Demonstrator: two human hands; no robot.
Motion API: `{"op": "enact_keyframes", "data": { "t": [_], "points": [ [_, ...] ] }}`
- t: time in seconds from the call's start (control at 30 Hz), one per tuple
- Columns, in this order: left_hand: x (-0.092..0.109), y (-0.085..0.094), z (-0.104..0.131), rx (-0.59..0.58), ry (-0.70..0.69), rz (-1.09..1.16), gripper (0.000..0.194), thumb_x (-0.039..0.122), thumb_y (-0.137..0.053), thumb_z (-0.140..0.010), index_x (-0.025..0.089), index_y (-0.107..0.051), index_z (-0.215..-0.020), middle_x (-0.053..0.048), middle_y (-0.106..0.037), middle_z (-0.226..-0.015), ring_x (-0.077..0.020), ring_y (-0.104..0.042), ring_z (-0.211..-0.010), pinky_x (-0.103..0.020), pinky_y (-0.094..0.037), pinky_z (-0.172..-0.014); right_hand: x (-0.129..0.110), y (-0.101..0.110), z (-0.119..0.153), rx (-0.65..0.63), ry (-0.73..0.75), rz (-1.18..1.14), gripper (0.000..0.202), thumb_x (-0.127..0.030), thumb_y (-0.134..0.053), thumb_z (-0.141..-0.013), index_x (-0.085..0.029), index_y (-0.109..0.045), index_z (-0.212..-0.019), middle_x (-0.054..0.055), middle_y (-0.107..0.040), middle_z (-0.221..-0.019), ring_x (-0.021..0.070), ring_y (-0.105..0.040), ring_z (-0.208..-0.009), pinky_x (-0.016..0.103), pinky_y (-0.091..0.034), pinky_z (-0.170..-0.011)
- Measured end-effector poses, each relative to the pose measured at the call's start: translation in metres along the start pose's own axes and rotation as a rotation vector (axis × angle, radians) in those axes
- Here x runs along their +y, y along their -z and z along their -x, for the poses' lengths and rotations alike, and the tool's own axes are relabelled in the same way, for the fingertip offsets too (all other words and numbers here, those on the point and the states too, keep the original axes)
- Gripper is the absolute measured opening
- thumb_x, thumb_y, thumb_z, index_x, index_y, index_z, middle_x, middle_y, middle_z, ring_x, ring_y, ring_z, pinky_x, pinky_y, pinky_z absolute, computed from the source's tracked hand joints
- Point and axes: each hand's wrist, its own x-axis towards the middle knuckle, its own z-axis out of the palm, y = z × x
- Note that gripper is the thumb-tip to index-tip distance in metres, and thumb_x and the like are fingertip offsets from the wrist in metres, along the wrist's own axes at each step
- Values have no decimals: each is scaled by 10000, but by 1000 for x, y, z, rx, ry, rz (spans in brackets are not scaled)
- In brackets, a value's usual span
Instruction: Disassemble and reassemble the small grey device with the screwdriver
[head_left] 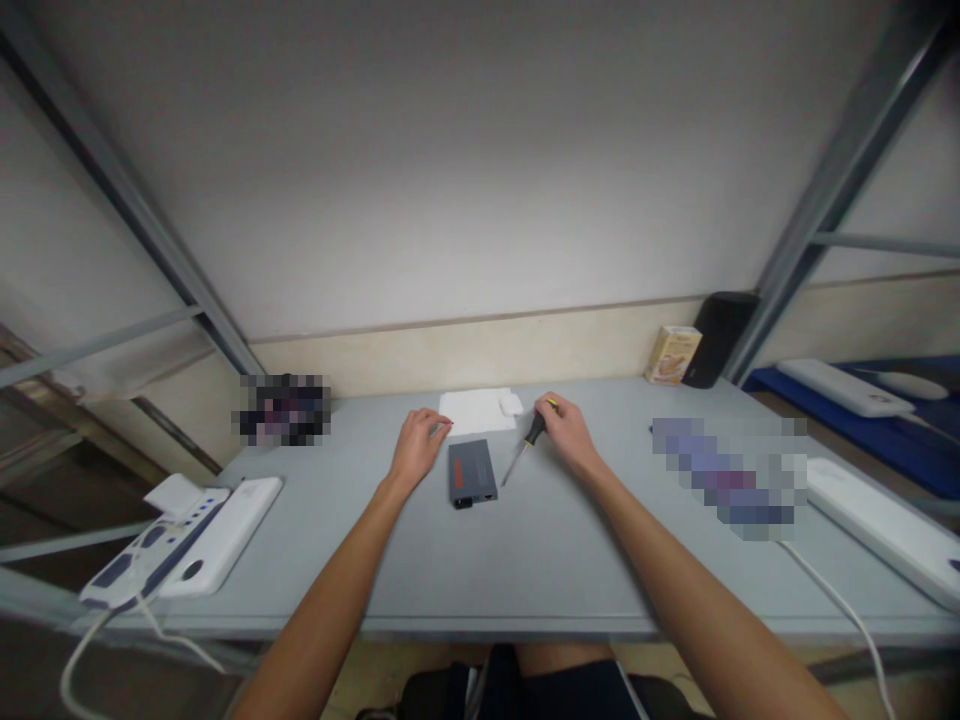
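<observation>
A dark grey, box-shaped electronic device point(472, 470) with orange marking lies flat on the desk in front of me. To its left, my left hand point(421, 445) has its thumb and forefinger pinched together; a tiny dark bit shows at the fingertips, too small to name. My right hand point(564, 425) is closed around the black and yellow handle of a screwdriver point(533, 435). The screwdriver's metal shaft slants down to the left, its tip beside the device's right edge and apart from it. Behind the device lies a white sheet point(472, 410) with a small white object point(511, 403) on it.
On the left of the grey desk point(510, 580) are a power strip point(154, 545) with a cord and a white flat device point(232, 535). A yellow box point(673, 355) and a black speaker-like case point(721, 338) stand at back right. Another white strip point(885, 520) lies right.
</observation>
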Motion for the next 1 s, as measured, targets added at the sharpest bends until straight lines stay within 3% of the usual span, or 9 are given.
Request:
{"op": "enact_keyframes", "data": {
  "t": [0.33,0.63,0.87,1.0],
  "points": [
    [-12,-12,3,-66,17,-37,185,254,-598,-963,222,-766,-1032,-87,-678,-1036,-253,-603,-1027,-426,-477,-967,1,-5,2,-69,6,20,245,-409,-551,-809,-206,-591,-678,-28,-501,-616,156,-462,-622,276,-351,-609],
    [-8,-11,4,-45,33,-5,198,248,-599,-960,203,-732,-1099,-99,-677,-1065,-261,-606,-1056,-437,-471,-993,-1,-5,4,-92,-15,14,251,-423,-555,-801,-208,-589,-677,-29,-481,-599,155,-435,-607,271,-332,-589],
    [14,-4,4,99,5,-19,198,228,-551,-978,238,-740,-1037,-77,-662,-1041,-253,-598,-1037,-411,-459,-959,3,-5,3,-102,-6,22,253,-422,-550,-814,-209,-587,-681,-25,-490,-607,156,-439,-611,262,-332,-577],
    [32,-2,5,125,-26,-12,190,191,-547,-973,238,-726,-1019,-70,-652,-1036,-251,-590,-1041,-411,-440,-957,6,-5,2,-110,-1,33,248,-406,-545,-822,-209,-587,-677,-26,-499,-613,157,-456,-622,261,-347,-586]
  ]
}}
